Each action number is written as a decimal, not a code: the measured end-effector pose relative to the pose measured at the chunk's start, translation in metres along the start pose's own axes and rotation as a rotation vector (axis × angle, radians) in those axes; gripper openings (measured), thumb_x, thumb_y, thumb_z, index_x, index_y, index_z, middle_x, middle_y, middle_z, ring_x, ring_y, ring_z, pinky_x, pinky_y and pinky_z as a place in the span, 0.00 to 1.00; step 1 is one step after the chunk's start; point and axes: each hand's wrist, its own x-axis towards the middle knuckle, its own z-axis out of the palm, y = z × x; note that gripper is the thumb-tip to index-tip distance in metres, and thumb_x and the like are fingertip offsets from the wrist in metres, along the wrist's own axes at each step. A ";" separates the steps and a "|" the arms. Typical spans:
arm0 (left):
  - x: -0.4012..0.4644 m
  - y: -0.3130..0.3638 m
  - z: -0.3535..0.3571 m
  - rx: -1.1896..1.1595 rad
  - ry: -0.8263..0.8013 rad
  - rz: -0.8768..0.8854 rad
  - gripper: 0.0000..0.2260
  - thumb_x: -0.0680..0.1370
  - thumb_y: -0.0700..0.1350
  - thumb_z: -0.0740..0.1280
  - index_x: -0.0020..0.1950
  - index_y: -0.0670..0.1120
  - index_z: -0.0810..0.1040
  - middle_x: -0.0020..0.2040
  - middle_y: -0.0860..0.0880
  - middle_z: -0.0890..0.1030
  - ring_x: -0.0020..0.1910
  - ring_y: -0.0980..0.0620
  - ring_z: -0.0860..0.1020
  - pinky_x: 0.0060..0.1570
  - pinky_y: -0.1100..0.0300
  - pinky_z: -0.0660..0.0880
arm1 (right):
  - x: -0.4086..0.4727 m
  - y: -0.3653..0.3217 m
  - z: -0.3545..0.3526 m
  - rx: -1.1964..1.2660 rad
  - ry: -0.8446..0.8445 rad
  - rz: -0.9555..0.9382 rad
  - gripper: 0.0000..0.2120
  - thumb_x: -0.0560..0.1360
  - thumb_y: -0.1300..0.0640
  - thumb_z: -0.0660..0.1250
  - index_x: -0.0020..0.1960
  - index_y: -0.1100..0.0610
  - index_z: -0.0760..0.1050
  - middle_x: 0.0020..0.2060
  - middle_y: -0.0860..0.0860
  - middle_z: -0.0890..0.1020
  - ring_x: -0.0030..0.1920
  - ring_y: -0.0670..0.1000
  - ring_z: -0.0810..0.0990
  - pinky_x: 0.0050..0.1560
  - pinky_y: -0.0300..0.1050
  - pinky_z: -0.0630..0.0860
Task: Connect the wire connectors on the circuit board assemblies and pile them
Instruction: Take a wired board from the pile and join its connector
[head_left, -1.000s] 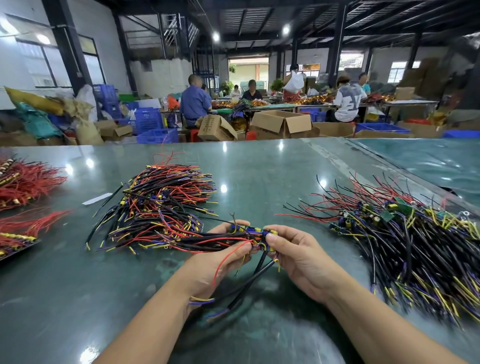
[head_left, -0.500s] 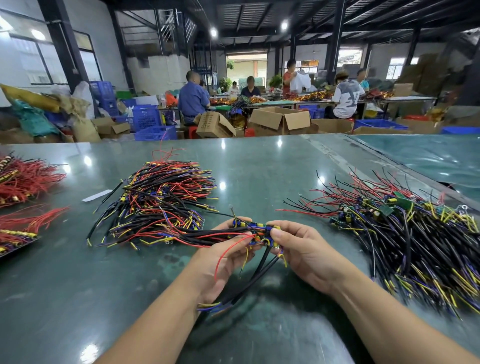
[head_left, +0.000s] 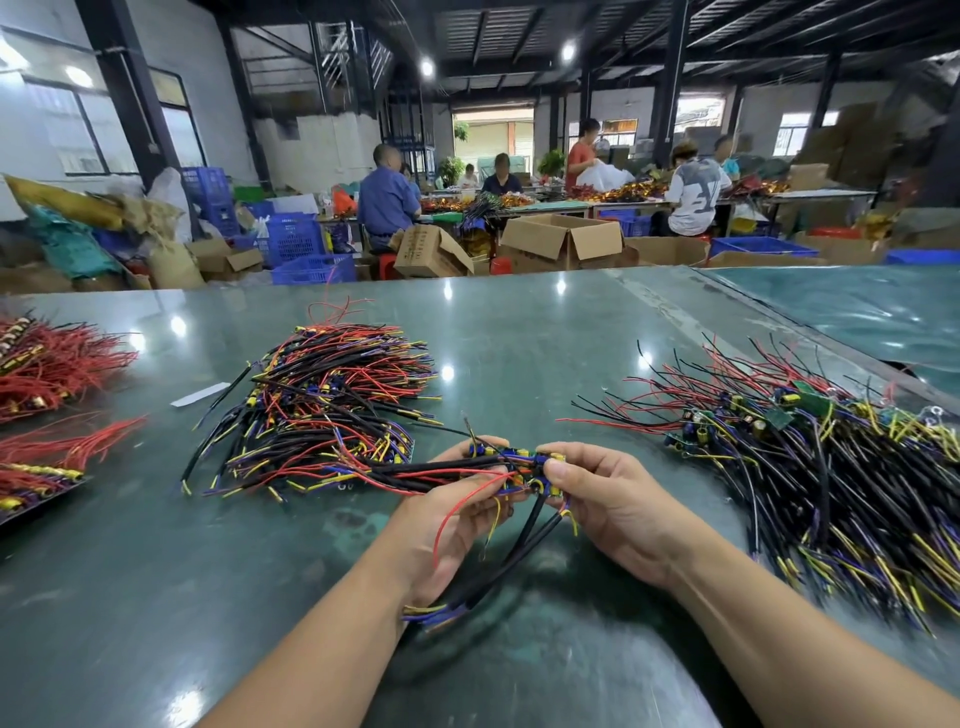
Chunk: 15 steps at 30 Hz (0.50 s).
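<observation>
Small circuit board assembly (head_left: 519, 470) with black, red, yellow wires, held above table between two wire-tangled piles (head_left: 322, 405) (head_left: 831, 478).

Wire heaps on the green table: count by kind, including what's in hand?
Mixed black, red and yellow wire heaps with circuit boards: 2
Red-wire bundle heaps at the left edge: 2
Wired board bunch held by the left hand and right hand: 1
Total: 5

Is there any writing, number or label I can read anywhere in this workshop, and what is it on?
No text here can be read for certain.
Cardboard box behind the table: dark print on its side, too blurred to read.
White shirt of a seated worker: large dark marks, perhaps numerals, not legible.
Circuit board assemblies in the hands: no readable markings.
</observation>
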 end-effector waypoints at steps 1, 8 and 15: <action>0.000 -0.001 0.000 0.009 0.003 0.007 0.11 0.69 0.36 0.68 0.50 0.44 0.78 0.43 0.42 0.82 0.38 0.47 0.81 0.41 0.60 0.76 | 0.000 0.001 0.000 -0.006 0.007 -0.001 0.09 0.64 0.64 0.70 0.44 0.63 0.81 0.38 0.57 0.83 0.34 0.48 0.80 0.35 0.36 0.76; 0.004 0.000 -0.001 0.019 0.016 0.006 0.13 0.67 0.37 0.68 0.51 0.43 0.78 0.42 0.43 0.82 0.38 0.48 0.81 0.40 0.61 0.77 | 0.003 0.001 -0.002 -0.016 0.023 -0.010 0.10 0.62 0.63 0.71 0.44 0.62 0.82 0.42 0.59 0.83 0.38 0.51 0.80 0.43 0.39 0.75; 0.008 0.001 -0.003 -0.074 0.002 -0.067 0.12 0.66 0.37 0.68 0.49 0.42 0.80 0.42 0.41 0.83 0.36 0.48 0.82 0.40 0.59 0.80 | 0.002 0.001 -0.001 0.028 0.013 -0.001 0.09 0.64 0.64 0.70 0.44 0.63 0.81 0.41 0.58 0.84 0.37 0.50 0.82 0.36 0.37 0.76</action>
